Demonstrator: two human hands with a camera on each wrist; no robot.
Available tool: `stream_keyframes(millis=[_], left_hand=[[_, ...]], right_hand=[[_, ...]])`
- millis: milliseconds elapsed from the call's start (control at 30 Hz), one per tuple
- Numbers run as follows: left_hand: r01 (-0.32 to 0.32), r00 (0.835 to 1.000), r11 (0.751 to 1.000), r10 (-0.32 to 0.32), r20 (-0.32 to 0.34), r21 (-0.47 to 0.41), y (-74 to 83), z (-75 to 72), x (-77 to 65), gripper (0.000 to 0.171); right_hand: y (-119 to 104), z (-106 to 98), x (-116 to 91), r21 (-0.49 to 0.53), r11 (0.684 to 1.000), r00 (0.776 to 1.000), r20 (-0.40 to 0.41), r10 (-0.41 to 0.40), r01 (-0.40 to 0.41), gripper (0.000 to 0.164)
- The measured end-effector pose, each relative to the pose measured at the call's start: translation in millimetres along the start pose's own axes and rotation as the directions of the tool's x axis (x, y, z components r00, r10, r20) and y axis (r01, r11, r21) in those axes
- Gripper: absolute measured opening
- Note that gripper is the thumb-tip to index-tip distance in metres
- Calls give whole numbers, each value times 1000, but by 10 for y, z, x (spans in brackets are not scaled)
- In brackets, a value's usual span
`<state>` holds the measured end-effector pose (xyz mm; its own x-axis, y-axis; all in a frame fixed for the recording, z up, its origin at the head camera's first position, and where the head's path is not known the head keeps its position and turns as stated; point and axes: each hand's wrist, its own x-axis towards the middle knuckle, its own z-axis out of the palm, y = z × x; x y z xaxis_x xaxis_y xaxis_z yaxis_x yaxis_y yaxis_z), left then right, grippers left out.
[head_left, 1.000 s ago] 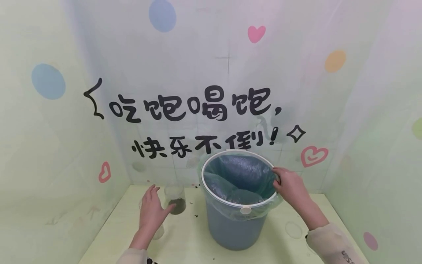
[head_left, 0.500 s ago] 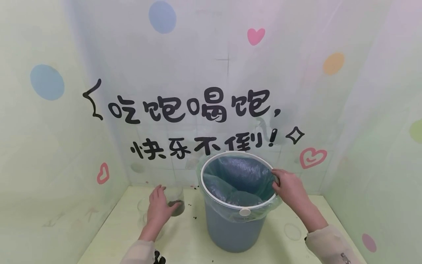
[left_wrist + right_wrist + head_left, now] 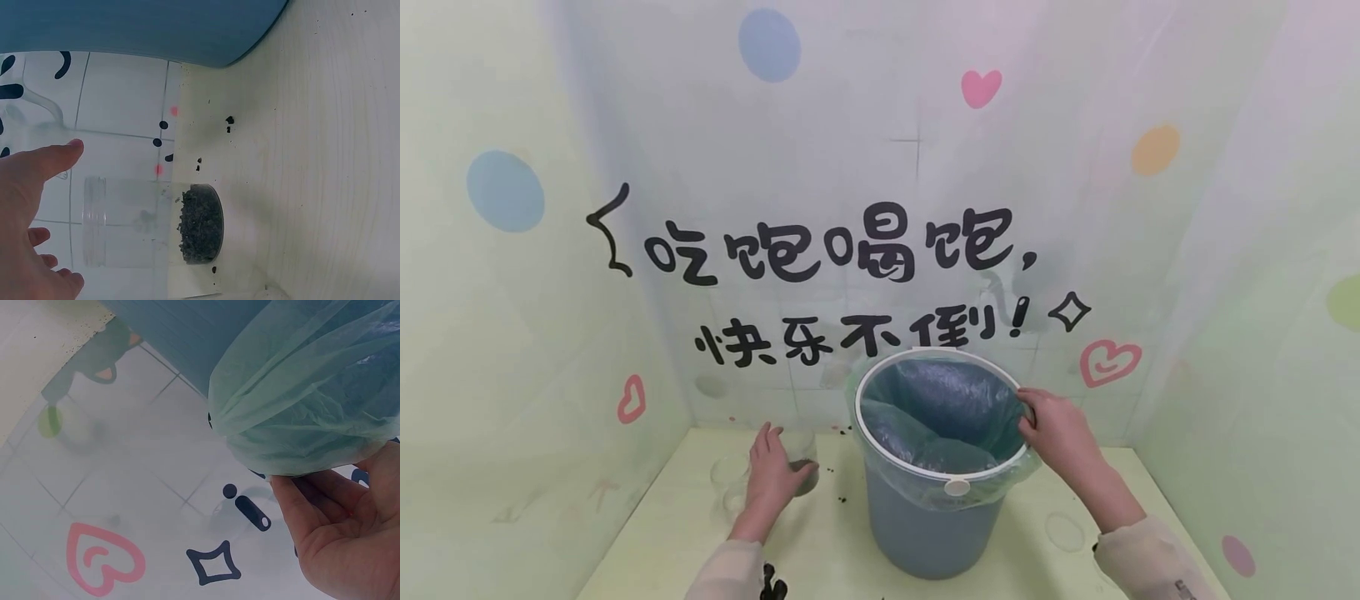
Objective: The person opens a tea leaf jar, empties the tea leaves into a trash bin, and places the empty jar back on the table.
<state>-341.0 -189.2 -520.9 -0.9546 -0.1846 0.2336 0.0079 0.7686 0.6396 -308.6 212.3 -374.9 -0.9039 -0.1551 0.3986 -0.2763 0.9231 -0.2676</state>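
My left hand (image 3: 773, 482) reaches around a clear cylindrical jar (image 3: 134, 222) with dark, crumbly granules (image 3: 201, 226) at its bottom. In the left wrist view, the thumb and fingers are spread near the jar's upper end, with a gap on the thumb side. The jar stands upright on the table, left of a blue trash bin (image 3: 932, 533). My right hand (image 3: 1063, 429) pinches the right side of the bin's white rim (image 3: 865, 425), where a translucent green bag (image 3: 300, 425) folds over the outside. The bag lines the bin's inside.
Left of the left hand, a clear container (image 3: 730, 475) stands on the pale table (image 3: 820, 558), partly covered by the hand. A clear round disc (image 3: 1065, 532) lies right of the bin. Dark crumbs (image 3: 229, 120) dot the tabletop. Printed walls enclose the back and sides.
My left hand has moved rightward to the granule jar, now overlapping more of it in the head view. The right hand keeps its grip on the bin rim.
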Motion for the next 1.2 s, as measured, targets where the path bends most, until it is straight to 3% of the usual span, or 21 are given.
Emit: stream_keyframes(millis=[433,767,1200], left_hand=[[55,998,995,-55,-7,-78,-82,69,2,101],[71,997,987,-75,-22,-144,-25,165,57,104],[127,990,948,-139,-22,-293,-112,298,39,101]], right_hand=[[-21,37,-21,8,1000,1000,-13,-14,14,36],[-18,22,-23,15,1000,1000,-12,-5,5,36],[2,12,-16,4,1000,999,-28,-16,16,36]])
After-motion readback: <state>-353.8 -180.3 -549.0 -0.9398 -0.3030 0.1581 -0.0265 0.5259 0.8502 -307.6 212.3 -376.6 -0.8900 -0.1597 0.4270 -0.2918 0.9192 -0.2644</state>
